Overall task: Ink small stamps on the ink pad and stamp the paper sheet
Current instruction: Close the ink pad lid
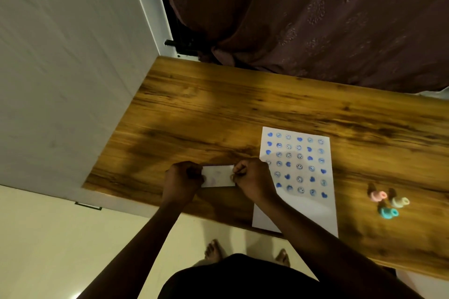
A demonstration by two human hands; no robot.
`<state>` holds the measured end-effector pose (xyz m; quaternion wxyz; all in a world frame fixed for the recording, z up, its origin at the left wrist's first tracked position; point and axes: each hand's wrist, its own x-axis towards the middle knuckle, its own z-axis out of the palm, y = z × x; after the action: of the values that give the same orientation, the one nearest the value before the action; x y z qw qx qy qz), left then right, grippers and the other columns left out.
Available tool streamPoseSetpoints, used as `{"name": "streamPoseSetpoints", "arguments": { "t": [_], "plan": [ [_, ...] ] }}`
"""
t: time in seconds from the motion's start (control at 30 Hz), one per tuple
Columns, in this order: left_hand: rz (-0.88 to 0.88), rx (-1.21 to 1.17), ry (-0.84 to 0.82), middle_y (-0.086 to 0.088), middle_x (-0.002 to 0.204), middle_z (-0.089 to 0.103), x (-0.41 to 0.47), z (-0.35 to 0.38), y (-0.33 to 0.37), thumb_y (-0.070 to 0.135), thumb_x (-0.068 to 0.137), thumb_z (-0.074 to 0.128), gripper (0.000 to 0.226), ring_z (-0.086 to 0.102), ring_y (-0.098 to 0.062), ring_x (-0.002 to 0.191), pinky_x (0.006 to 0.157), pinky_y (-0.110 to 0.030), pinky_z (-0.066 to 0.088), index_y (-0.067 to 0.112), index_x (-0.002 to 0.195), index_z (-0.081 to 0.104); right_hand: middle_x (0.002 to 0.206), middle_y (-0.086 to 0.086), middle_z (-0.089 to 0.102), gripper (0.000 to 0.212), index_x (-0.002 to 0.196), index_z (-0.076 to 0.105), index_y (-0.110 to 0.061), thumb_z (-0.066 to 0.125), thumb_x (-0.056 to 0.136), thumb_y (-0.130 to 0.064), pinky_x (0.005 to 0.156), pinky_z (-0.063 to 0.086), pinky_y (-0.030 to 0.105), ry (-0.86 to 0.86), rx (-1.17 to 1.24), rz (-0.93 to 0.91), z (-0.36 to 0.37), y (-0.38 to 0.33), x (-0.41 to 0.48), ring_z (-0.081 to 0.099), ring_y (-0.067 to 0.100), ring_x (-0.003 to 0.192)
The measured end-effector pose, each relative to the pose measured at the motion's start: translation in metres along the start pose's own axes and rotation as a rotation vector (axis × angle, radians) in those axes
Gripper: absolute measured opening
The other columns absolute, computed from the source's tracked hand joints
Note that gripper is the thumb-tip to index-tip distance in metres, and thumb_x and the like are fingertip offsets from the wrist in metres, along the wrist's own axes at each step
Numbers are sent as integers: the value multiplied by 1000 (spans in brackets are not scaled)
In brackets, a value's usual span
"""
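We look down on a wood-grain worktop (218,109) set against a pale wall, with a dark patterned curtain (315,19) hanging at twelve o'clock. Near the front edge, our left hand (183,178) and right hand (252,181) each pinch one short end of a small white rectangular item (218,176), fingers curled closed on it; we cannot tell whether it is the ink pad or its case. Just beside the right hand, at three o'clock, lies the paper sheet (295,209), its upper part filled with rows of blue hearts and smiley faces. Farther toward three o'clock, apart from the sheet, three small stamps sit together: pink (377,196), cream (399,201) and teal (388,213).
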<state>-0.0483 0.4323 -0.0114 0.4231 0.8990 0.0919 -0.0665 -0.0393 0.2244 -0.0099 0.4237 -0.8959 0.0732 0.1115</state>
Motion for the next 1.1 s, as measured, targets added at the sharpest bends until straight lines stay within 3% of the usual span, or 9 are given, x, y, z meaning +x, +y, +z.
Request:
{"name": "streamPoseSetpoints", "arguments": {
  "t": [0.1,0.23,0.33,0.47,0.57,0.73,0.87,1.0,1.1],
  "plan": [
    [-26,-53,-12,4,89,73,-1,0,1,6,83,83,17,66,4,77,67,-11,53,12,97,77,95,4,76,10,90,75,-8,81,82,-10,68,41,5,-1,59,57,-2,-1,2,70,15,91],
    [-33,-82,-12,-5,99,78,1,3,10,3,83,82,20,73,-17,87,70,-18,54,9,102,77,90,1,76,7,86,76,-11,81,82,-11,66,43,6,42,86,53,-9,0,-2,68,10,83],
    [20,-98,-10,-7,100,79,3,5,27,4,82,83,22,74,-17,88,76,-25,59,7,103,77,88,-1,76,6,86,76,-16,81,82,-14,65,44,8,112,105,47,-24,2,-4,68,8,80],
    [67,-121,-27,-12,103,79,8,19,66,3,83,83,23,76,-24,94,85,-39,61,3,106,77,92,-2,77,7,87,76,-17,81,82,-15,75,52,17,195,121,49,-61,7,-4,71,10,86],
    [125,-131,-48,-15,110,78,11,40,99,0,83,82,28,75,-26,100,88,-43,63,0,110,75,97,-3,75,10,93,76,-18,80,84,-17,71,50,12,263,93,84,-94,18,-7,69,9,88],
    [122,-141,-109,-10,110,79,18,87,148,2,85,80,29,76,-23,96,78,-37,65,5,113,77,94,1,78,11,93,79,-13,81,82,-11,72,45,5,395,77,114,-153,42,-13,70,10,82],
    [144,-135,-114,-2,105,79,25,134,183,6,83,82,29,73,-11,84,60,-7,54,10,112,80,87,0,76,10,88,78,-12,80,80,-6,62,45,1,421,145,171,-203,71,-18,69,9,76],
    [160,-123,-163,-2,106,80,24,183,215,11,83,84,29,76,-19,92,82,-32,63,12,111,80,86,-1,75,10,85,76,-9,81,77,-5,69,50,13,443,132,224,-244,106,-20,70,11,80],
    [183,-122,-170,-1,101,79,21,220,235,11,81,84,27,75,-16,89,76,-23,62,12,108,80,86,1,77,10,83,76,-8,82,76,-4,74,56,19,456,98,231,-271,133,-20,70,10,80]
  ]
}}
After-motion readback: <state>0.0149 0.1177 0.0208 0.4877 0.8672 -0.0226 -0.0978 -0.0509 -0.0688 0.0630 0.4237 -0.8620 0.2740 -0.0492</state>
